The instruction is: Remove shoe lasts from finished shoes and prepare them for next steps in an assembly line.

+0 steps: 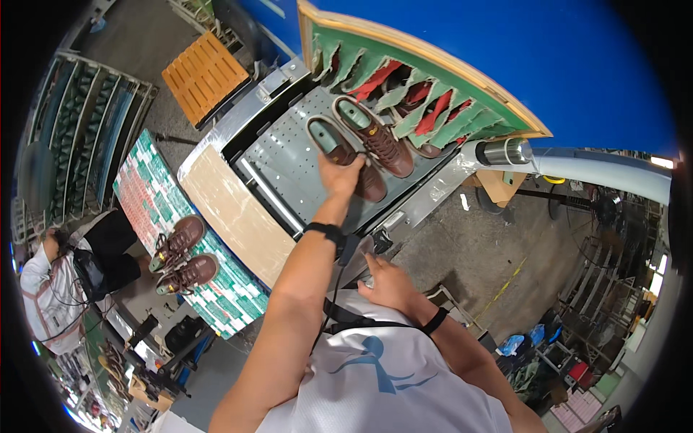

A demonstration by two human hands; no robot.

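Clasping a brown shoe (370,186) at midfoot with the left hand (338,177), over a perforated plate (281,155) beneath the wrapped fingers. Probably light, firm-soled, softer above; best taken across the lacing. Cannot tell of any pinch in the right hand (393,287), nearer the body.

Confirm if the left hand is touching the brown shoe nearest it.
Touching. The head view shows the left hand gripping the shoe across its middle, thumb lying against the upper, toe and heel showing either side.
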